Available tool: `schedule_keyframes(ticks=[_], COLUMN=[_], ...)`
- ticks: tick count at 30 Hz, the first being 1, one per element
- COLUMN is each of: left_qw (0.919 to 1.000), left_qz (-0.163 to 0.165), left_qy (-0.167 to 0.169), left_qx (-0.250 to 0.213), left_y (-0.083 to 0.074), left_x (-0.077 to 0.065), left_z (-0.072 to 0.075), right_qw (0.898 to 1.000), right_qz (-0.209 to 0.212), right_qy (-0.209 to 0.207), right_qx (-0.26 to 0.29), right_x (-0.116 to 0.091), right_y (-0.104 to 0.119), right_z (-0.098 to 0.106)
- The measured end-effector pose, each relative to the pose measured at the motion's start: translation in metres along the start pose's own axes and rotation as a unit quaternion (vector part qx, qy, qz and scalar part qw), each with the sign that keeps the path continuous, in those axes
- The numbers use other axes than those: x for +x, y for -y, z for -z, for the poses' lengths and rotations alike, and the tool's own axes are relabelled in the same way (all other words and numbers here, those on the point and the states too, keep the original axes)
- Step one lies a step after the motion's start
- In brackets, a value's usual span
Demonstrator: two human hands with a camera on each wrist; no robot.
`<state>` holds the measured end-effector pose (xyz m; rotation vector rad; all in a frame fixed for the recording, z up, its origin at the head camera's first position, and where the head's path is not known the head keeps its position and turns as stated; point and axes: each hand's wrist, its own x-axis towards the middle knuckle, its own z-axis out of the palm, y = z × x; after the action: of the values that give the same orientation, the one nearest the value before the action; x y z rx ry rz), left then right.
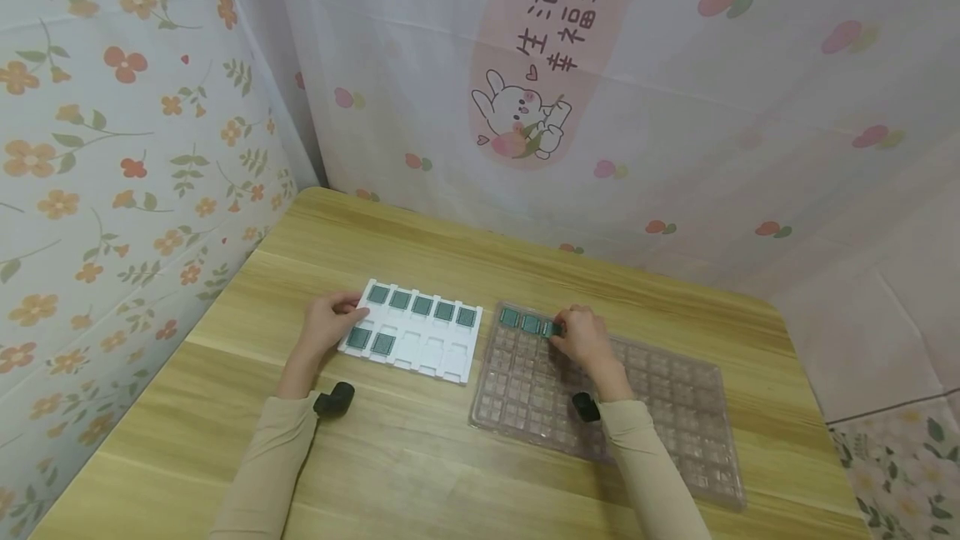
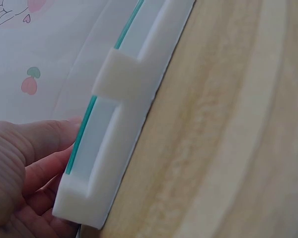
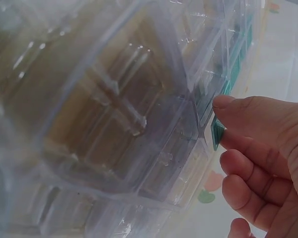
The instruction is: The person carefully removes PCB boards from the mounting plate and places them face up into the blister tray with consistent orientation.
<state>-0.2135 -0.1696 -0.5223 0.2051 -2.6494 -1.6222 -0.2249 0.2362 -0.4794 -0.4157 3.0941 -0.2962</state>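
My left hand (image 1: 327, 323) grips the left end of a white plastic tray (image 1: 411, 344), its thumb over the edge. Square green chips fill the tray's far row, and two more, including a green chip (image 1: 383, 344), sit at the left of the near row. To the right lies a clear plastic tray (image 1: 517, 392) with many small pockets. My right hand (image 1: 587, 342) pinches a green chip (image 3: 217, 134) between thumb and fingers at the third pocket of its far row. Two green chips, one of them a chip (image 1: 531, 324), lie in the pockets left of it.
Both trays lie on a wood-grain table (image 1: 390, 457). A printed white curtain (image 1: 420, 48) hangs behind the table, and a floral curtain (image 1: 135, 190) hangs along the left. Black wrist mounts, such as the left mount (image 1: 335, 400), stick out beside both sleeves.
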Motion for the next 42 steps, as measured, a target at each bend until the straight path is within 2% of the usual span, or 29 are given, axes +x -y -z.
schedule_keyframes(ticks=[15,42], left_qw=[1.0000,1.0000], left_qz=[0.000,-0.003], left_qy=[-0.002,-0.001], left_qx=[0.006,0.005], left_y=[0.0006,0.0033], left_x=[0.0002,0.0026], left_z=[-0.0005,-0.0005], right_qw=[1.000,1.000], right_qz=[-0.006,0.000], right_qy=[0.013,-0.006], right_qx=[-0.011,-0.027], right_x=[0.0013,-0.0008], right_y=[0.0009,0.0013], right_z=[0.0031,0.0025])
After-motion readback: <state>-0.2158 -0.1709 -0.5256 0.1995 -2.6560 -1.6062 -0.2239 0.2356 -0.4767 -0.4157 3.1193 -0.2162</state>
